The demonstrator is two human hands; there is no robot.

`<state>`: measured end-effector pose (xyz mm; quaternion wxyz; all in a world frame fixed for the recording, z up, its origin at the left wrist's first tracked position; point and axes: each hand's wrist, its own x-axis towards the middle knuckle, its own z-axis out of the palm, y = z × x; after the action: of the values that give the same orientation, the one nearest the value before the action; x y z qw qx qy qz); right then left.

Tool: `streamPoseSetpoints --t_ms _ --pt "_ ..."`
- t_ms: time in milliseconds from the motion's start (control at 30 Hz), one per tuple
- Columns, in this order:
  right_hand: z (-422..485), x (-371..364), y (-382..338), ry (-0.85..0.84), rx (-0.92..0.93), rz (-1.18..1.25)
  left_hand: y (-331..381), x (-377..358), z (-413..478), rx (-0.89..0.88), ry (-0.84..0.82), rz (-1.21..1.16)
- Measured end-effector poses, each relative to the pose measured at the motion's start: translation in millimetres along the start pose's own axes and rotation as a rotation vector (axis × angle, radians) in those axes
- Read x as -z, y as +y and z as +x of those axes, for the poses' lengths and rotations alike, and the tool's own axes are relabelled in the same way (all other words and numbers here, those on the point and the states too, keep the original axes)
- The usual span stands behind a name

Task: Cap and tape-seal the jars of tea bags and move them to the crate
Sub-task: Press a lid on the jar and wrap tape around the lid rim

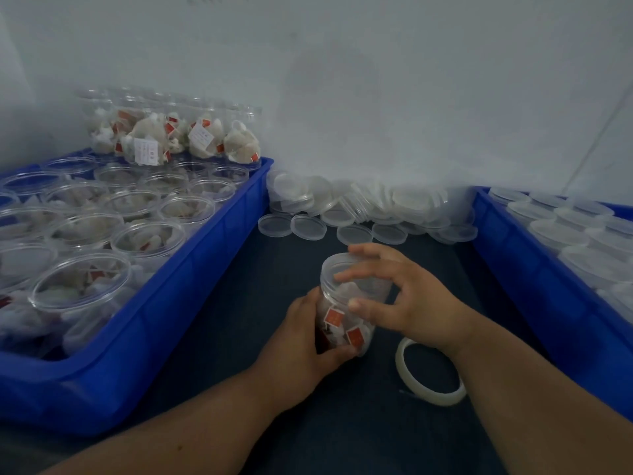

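Small red tags show through the clear jar of tea bags, their print too blurred to read. The jar stands mid-tabletop, a dark surface. The left hand grips its lower body and the right hand curls its fingers round the lid. A tape roll lies just beside the right wrist. Blue crates sit along the left and right edges, with loose lids piled at the far edge against a white wall
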<state>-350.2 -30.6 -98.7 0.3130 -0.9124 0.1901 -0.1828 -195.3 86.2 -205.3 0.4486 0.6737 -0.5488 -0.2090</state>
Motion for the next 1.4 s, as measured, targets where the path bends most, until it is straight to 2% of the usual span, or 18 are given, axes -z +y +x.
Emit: streamPoseSetpoints --t_ms 100,167,433,600,667,767,833,1000,1100,1200,1400 --pt "1.7 -4.3 -2.5 0.089 -0.043 -0.061 0.2 0.7 -0.2 0.002 -0.016 -0.001" --pt "1.9 -4.9 -1.8 0.086 -0.024 -0.06 0.2 0.9 -0.3 0.006 -0.019 -0.014" --pt "14.0 14.7 4.8 -0.156 0.126 0.024 -2.9 0.9 1.2 0.02 -0.036 -0.035" --pt "17.6 19.4 2.5 -0.249 0.092 0.06 -2.1 1.5 1.6 0.036 -0.046 -0.045" --pt "16.6 17.2 0.7 -0.218 0.061 -0.013 -4.0 0.9 1.2 0.033 -0.044 -0.037" --pt "14.3 9.8 -4.3 -0.06 0.014 -0.147 -4.2 1.0 1.3 0.031 -0.047 -0.038" --pt "12.2 5.8 -6.9 0.005 0.003 -0.147 -3.0 1.1 2.0 0.036 -0.053 -0.039" --pt "9.4 9.4 -3.7 -0.032 0.033 -0.074 -1.8 2.4 1.9 0.038 -0.052 -0.029" --pt "11.7 12.5 -1.6 -0.11 0.132 -0.038 -3.0 2.8 2.1 0.043 -0.054 -0.028" --pt "16.5 16.1 0.0 -0.169 0.148 -0.038 -4.0 2.7 2.4 0.042 -0.05 -0.023" --pt "10.9 6.1 7.3 -0.068 0.122 -0.013 -3.4 2.5 2.1 0.04 -0.048 -0.018"
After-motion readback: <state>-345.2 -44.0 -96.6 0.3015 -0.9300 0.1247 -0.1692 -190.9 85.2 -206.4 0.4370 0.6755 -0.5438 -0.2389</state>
